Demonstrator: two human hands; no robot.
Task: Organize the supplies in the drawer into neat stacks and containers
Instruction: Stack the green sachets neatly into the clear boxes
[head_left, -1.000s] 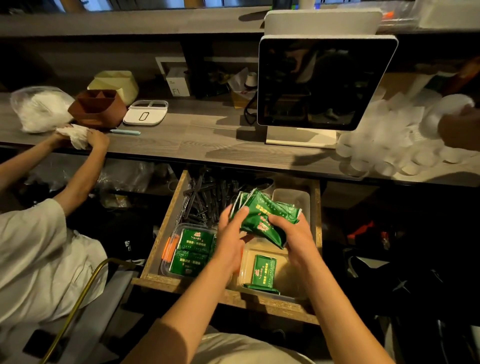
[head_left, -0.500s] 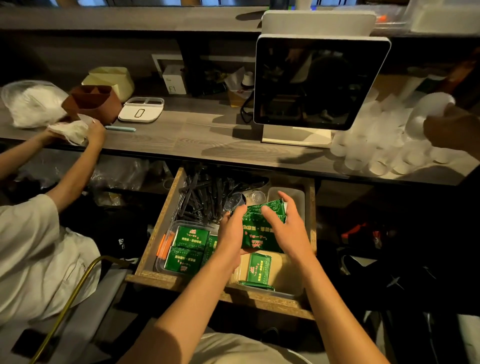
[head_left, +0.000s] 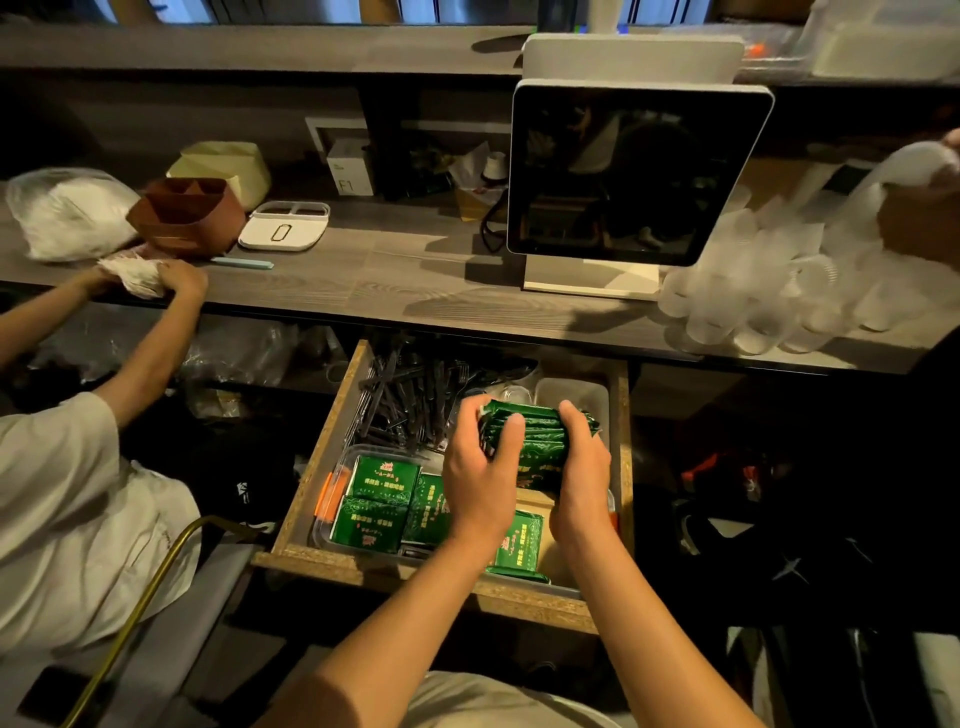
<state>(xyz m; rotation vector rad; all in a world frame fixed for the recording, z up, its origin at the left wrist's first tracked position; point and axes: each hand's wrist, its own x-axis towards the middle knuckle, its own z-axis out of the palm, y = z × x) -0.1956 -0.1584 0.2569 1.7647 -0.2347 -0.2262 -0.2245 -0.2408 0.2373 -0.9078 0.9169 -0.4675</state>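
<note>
An open wooden drawer (head_left: 322, 462) sits under the counter. My left hand (head_left: 480, 478) and my right hand (head_left: 582, 467) squeeze a bundle of green packets (head_left: 540, 439) between them, above the drawer's middle. A clear container (head_left: 332, 525) at the drawer's front left holds several flat green packets (head_left: 382, 499). One more green packet (head_left: 519, 543) lies in a tray at the front right. Black plastic cutlery (head_left: 410, 395) is piled at the back left. An empty clear tub (head_left: 576, 392) stands at the back right.
A screen on a stand (head_left: 634, 176) stands on the counter (head_left: 395, 270). Many clear cups (head_left: 769, 291) lie at the right, with another person's hand there. A person at the left handles white wrappers (head_left: 135, 275) near a brown holder (head_left: 182, 213).
The fanned green packets have been pressed together into a compact bundle between both hands, and the bundle has turned edge-up over the drawer.
</note>
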